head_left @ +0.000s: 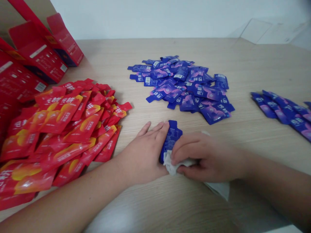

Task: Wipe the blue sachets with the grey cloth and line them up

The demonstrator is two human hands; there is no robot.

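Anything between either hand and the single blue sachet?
Yes: a white wipe, pinched in the right hand, sits between it and the near end of the blue sachet. Nothing visible separates the left hand from the sachet's left edge.

Red-and-yellow sachets (65, 129) lie heaped at nine o'clock, overlapping. Red cartons (43, 61) stand in row at ten o'clock, flaps raised, barcodes showing. Pale wall (155, 19) at twelve, behind wood-grain tabletop (247, 74). White flat piece (255, 30) near two o'clock, blurred.

A plain, pale wall (155, 19) stands behind the light wood-grain tabletop (255, 68), whose near part shows a soft whitish glare.
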